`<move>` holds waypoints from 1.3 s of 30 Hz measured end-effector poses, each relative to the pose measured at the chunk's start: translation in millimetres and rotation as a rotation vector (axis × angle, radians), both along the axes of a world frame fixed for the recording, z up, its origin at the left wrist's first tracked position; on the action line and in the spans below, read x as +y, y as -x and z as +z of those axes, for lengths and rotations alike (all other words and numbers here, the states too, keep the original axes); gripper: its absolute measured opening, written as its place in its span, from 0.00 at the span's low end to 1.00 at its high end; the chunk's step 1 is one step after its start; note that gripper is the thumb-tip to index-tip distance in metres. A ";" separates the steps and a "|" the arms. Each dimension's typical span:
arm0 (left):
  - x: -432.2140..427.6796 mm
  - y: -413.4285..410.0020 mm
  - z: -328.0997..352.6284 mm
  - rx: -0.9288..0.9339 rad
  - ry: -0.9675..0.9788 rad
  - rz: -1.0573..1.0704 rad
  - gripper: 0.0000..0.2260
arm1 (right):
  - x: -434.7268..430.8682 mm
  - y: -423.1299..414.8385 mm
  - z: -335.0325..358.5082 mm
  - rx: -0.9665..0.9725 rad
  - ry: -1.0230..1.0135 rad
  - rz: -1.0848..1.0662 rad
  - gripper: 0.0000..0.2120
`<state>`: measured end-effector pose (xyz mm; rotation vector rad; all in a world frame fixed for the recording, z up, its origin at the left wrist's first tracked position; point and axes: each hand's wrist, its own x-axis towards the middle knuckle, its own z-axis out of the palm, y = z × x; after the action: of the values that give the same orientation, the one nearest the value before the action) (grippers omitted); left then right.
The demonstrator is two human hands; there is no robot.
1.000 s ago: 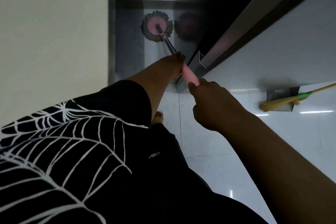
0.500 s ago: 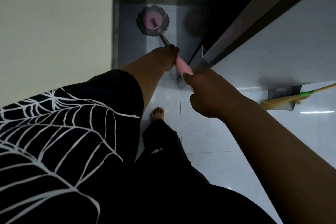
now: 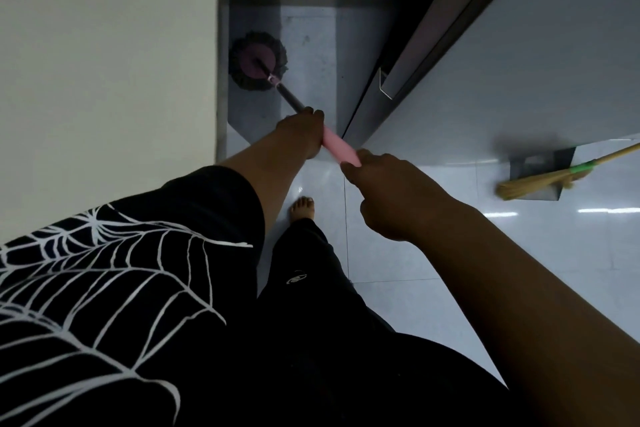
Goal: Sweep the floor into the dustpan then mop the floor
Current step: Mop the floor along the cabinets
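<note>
Gripping the mop (image 3: 341, 146) with both hands: left hand (image 3: 304, 130) curled round the pole where the pink grip begins, right hand (image 3: 391, 198) at the grip's near end. Mop head (image 3: 258, 66) flat on the shadowed floor (image 3: 311, 28). Well right of the mop: broom (image 3: 533, 184) lying across dustpan (image 3: 531, 162). Below the mop's grip: one bare foot (image 3: 303, 208).

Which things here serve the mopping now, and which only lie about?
In use: mop, gripped by left hand and right hand; floor.
Lying about: broom, its bristles over the dustpan.
</note>
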<state>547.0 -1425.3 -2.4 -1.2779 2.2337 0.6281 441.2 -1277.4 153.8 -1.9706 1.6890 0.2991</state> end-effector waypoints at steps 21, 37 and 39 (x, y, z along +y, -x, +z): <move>202.6 26.4 42.8 0.125 -0.047 -0.149 0.21 | 197.0 14.5 76.5 0.078 -0.123 -0.087 0.21; 170.5 26.5 50.1 0.268 -0.086 -0.141 0.23 | 160.6 -5.8 93.5 0.023 -0.123 -0.219 0.17; 149.7 25.3 46.0 0.286 -0.099 -0.124 0.22 | 139.6 -9.0 85.0 0.011 -0.121 -0.230 0.15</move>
<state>521.8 -1275.6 43.5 -1.0461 2.4524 0.9094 450.2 -1137.9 238.9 -1.6727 1.8390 0.3193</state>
